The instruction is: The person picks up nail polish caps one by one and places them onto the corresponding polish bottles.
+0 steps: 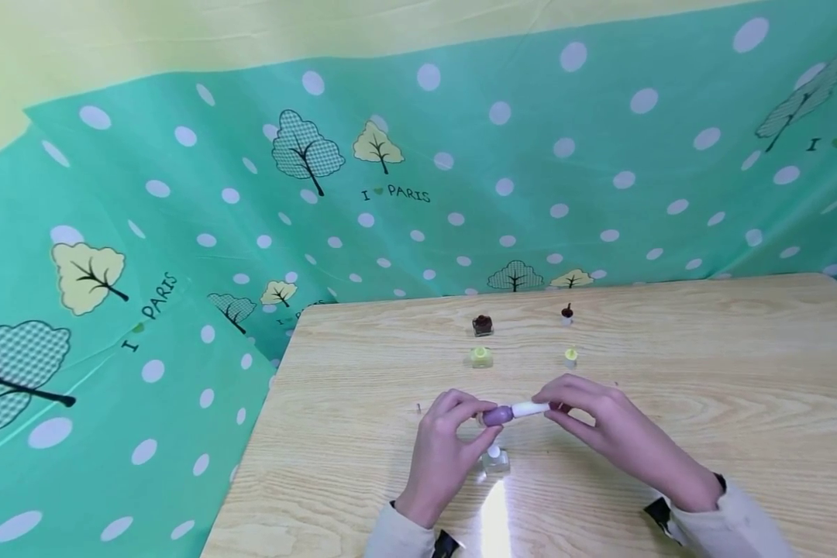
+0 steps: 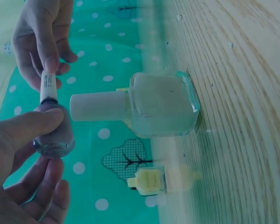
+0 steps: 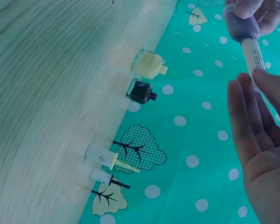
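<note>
A small bottle of purple nail polish (image 1: 497,416) lies tilted sideways above the table, pinched between the thumb and fingers of my left hand (image 1: 445,449). Its long white cap (image 1: 528,408) sits on the bottle's neck and points to the right. My right hand (image 1: 614,422) pinches the end of that cap between thumb and fingertips. Below the left hand a nail polish bottle with clear or whitish contents (image 2: 163,105) stands upright on the table, its white cap (image 2: 100,106) on.
Farther back stand two capless bottles, one pale yellow (image 1: 481,358) and one dark brown (image 1: 483,326). To their right, a yellow-brushed cap (image 1: 570,358) and a dark-brushed cap (image 1: 567,315) stand brush up. A green dotted cloth (image 1: 460,194) hangs behind the wooden table (image 1: 704,349).
</note>
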A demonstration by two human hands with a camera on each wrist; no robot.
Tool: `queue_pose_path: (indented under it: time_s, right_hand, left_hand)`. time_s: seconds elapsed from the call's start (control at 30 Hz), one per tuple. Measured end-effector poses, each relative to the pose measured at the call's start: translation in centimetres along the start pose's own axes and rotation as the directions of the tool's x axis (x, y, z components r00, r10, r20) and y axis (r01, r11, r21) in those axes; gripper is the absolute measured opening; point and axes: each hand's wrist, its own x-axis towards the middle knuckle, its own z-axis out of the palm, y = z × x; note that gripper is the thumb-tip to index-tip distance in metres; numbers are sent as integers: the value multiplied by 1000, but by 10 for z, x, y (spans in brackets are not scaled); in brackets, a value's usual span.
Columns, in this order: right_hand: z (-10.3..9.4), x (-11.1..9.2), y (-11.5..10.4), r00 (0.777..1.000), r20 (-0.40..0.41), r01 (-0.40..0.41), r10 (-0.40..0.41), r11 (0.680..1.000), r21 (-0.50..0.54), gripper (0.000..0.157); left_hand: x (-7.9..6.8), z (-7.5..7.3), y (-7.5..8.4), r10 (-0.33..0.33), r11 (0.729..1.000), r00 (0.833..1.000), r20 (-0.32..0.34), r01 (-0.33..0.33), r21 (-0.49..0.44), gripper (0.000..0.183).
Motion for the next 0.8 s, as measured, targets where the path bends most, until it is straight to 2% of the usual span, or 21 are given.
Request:
queue_pose_path:
  time_s: [0.27,0.37,0.5,0.63,0.73,0.8]
  right_hand:
    - [2,-1,-1,999,0,-37,37,999,16,19]
    - [3,0,-3,997,10,-73,73,997,22,14]
    - [4,1,-6,988,28,-150,149,989,11,23]
    - [5,2,-9,981,26,-193,193,981,1,32]
    - [5,2,-11,974,34,-226,226,974,1,32]
    - [4,2,-12,966,41,-256,256,967,4,26]
  left_hand:
    - [0,0,1,24,1000,1000,-16,-24,9,28]
    - [0,0,2,44,999,999,-18,-44,14,27]
    - [0,0,4,76,997,997,-22,-75,28,26]
    - [0,0,6,91,995,996,-25,-90,36,26]
    - [0,-1,7,84,996,996,-25,-83,31,26]
    - [0,-2,6,73,997,997,-24,-72,30,26]
